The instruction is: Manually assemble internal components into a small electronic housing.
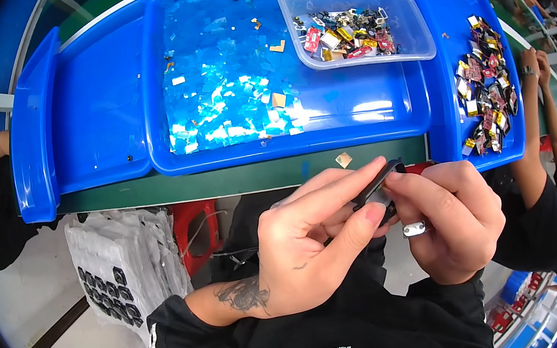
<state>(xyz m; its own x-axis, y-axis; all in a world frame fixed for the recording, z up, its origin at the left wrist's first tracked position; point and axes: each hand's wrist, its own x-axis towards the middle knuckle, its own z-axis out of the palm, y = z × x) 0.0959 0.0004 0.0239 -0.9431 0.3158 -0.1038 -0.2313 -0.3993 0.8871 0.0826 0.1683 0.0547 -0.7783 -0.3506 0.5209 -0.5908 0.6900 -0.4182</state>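
Note:
In front of my body, over the table's near edge, both hands meet around a small black part (392, 165) with a rim like a shallow case. My left hand (308, 247) grips it between thumb and fingers from the left. From the other side, the bent thumb and fingers of my right hand (455, 222) pinch its edge. A small silver piece (414, 229) shows at my right fingers; whether it is a ring or a held part I cannot tell. My fingers hide much of the black part.
A blue tray (289, 146) holds blue film scraps and a clear box (365, 60) of small electronic parts. More such parts fill the right blue tray (449, 118). Another blue tray (93, 106) stands left. Below it hang plastic sheets (122, 256) with black pieces. People sit on both sides.

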